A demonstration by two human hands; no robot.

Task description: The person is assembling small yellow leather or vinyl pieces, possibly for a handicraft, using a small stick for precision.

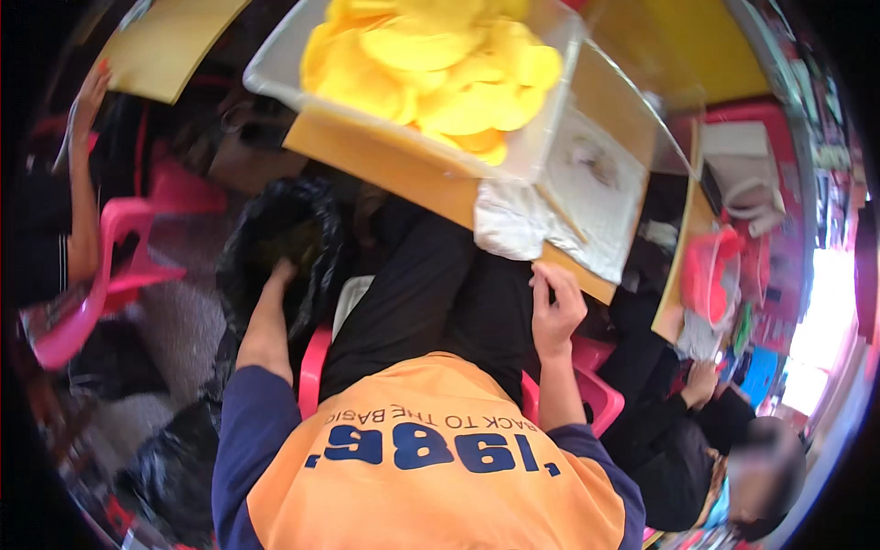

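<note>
Pink plastic chairs (pixel 62 341) and tan tabletop (pixel 394 160) form the crowded work area recorded in the head view, with the table's near edge sloping from upper left to lower right. Left hand (pixel 284 269) is lowered into the mouth of a black bin bag (pixel 240 286), located beside the seated person's left leg; its fingers are obscured, and grip cannot be determined. Bag mouth faces upward toward the camera; its visible outline is longest away from the person. Right hand (pixel 557 310) is raised at the table edge, fingers curled toward the thumb; whether anything is pinched cannot be told. Just beyond it lies a crumpled white cloth (pixel 509 222). Beside the cloth, a thin stick (pixel 562 215) lies diagonally, long axis running from upper left to lower right, on a white sheet (pixel 616 206). Translucent plastic tub (pixel 268 84) on the table holds heaped yellow discs (pixel 431 69).
</note>
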